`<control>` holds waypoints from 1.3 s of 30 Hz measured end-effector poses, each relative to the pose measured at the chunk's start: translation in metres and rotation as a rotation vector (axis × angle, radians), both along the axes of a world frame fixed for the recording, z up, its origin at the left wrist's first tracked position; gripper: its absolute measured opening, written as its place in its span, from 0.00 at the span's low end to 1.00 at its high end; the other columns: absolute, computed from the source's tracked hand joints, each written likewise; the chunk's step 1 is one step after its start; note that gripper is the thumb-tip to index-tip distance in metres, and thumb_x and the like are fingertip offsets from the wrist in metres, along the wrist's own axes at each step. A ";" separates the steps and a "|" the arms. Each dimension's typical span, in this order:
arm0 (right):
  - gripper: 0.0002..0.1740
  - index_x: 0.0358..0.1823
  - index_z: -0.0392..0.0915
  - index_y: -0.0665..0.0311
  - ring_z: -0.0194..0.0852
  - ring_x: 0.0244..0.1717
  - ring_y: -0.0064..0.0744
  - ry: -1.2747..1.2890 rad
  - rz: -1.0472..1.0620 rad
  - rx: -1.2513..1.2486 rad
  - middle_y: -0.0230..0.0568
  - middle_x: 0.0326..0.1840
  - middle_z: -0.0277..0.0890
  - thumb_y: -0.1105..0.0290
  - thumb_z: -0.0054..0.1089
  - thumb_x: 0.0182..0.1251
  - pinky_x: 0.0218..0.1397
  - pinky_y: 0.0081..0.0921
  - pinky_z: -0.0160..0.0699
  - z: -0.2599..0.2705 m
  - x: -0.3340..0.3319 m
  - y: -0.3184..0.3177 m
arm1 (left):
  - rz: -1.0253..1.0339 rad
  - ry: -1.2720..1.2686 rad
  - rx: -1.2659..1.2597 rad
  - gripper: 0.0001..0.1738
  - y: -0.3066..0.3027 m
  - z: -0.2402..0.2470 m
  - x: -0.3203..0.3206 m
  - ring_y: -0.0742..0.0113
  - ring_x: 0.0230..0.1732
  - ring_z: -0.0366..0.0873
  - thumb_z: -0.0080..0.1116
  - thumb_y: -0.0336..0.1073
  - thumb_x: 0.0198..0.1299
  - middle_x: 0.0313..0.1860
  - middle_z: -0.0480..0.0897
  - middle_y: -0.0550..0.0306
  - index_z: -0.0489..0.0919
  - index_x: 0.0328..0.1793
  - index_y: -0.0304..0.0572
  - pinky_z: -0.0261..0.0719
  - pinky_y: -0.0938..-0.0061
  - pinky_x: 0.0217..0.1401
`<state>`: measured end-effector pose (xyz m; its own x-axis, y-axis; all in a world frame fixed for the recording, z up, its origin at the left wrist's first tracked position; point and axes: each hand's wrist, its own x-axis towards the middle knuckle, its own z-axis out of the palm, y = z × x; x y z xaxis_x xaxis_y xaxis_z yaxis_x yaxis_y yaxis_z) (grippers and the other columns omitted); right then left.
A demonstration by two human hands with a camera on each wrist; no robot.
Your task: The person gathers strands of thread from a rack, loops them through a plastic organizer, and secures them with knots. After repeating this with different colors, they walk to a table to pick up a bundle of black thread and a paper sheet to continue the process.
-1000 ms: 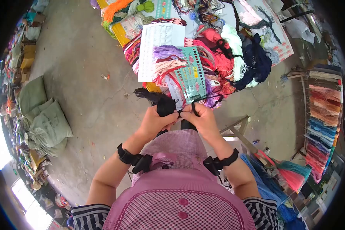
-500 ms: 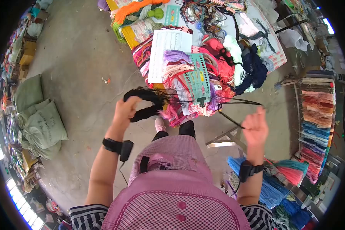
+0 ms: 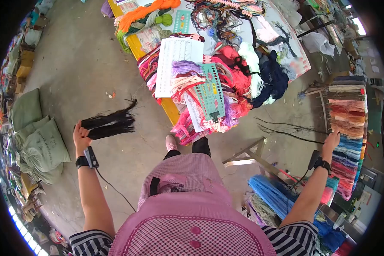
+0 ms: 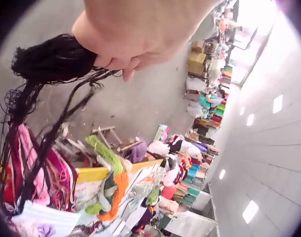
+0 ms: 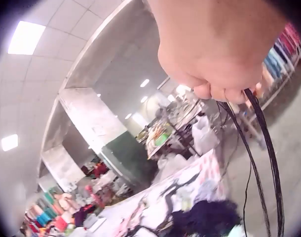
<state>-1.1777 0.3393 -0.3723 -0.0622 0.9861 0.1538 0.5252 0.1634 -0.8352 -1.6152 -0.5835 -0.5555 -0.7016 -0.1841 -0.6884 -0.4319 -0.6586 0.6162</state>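
Leftmost, the left hand [image 3: 81, 135] grips one end of a thick black hank [image 3: 117, 118], whose loose ends trail out to the right of the fingers. Between the two grips, and farther forward, a table [image 3: 171, 112] bears heaped yarn, a printed sheet [image 3: 168, 64] and a green punched card [image 3: 211, 96] hung with coloured threads. Rightmost, the right hand [image 3: 330, 141] holds a few thin black strands [image 5: 272, 153], fingers curled tight on them; they stream left from that grip, well apart from the hank. The step in hand looks like drawing strands out of the hank, and this pull seems complete. The next move probably calls for keeping both grips firm so the loose ends do not tangle.
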 end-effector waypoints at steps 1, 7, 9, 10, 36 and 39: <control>0.17 0.58 0.76 0.56 0.47 0.13 0.18 0.000 0.000 0.000 0.25 0.16 0.54 0.59 0.45 0.77 0.14 0.22 0.45 0.003 -0.005 0.004 | -0.096 0.110 0.014 0.13 0.008 0.016 0.005 0.82 0.13 0.50 0.49 0.45 0.73 0.15 0.61 0.72 0.80 0.47 0.47 0.51 0.87 0.13; 0.16 0.33 0.80 0.69 0.75 0.27 0.40 -1.443 0.900 0.342 0.46 0.25 0.75 0.60 0.59 0.65 0.30 0.34 0.72 -0.042 -0.040 0.018 | -0.552 0.227 0.412 0.14 0.149 0.060 0.058 0.76 0.30 0.74 0.54 0.47 0.68 0.45 0.82 0.50 0.79 0.55 0.52 0.67 0.87 0.22; 0.13 0.35 0.78 0.71 0.78 0.35 0.42 -0.937 0.697 0.332 0.49 0.32 0.78 0.64 0.61 0.62 0.38 0.35 0.74 -0.045 -0.135 -0.074 | -0.670 0.151 0.276 0.17 0.184 0.024 0.073 0.69 0.37 0.79 0.51 0.43 0.69 0.48 0.83 0.49 0.77 0.58 0.43 0.71 0.83 0.27; 0.12 0.35 0.79 0.70 0.78 0.34 0.37 -0.664 0.804 0.337 0.45 0.32 0.79 0.66 0.61 0.63 0.38 0.32 0.74 -0.066 -0.155 -0.083 | -0.749 0.054 0.143 0.18 0.207 0.016 0.078 0.67 0.38 0.80 0.50 0.41 0.70 0.49 0.83 0.49 0.76 0.59 0.38 0.73 0.81 0.29; 0.14 0.39 0.79 0.65 0.81 0.35 0.46 -0.151 1.346 -0.098 0.45 0.35 0.80 0.71 0.70 0.51 0.37 0.33 0.78 -0.198 -0.309 -0.324 | -0.914 0.159 -0.297 0.11 0.450 -0.014 0.083 0.76 0.27 0.82 0.59 0.30 0.64 0.30 0.82 0.62 0.83 0.50 0.34 0.74 0.84 0.22; 0.14 0.40 0.77 0.65 0.80 0.30 0.34 -0.113 1.338 -0.229 0.41 0.33 0.79 0.73 0.69 0.52 0.34 0.27 0.78 -0.198 -0.299 -0.324 | -0.894 0.177 -0.243 0.09 0.444 -0.020 0.083 0.75 0.25 0.81 0.62 0.30 0.61 0.29 0.83 0.59 0.83 0.44 0.31 0.75 0.82 0.22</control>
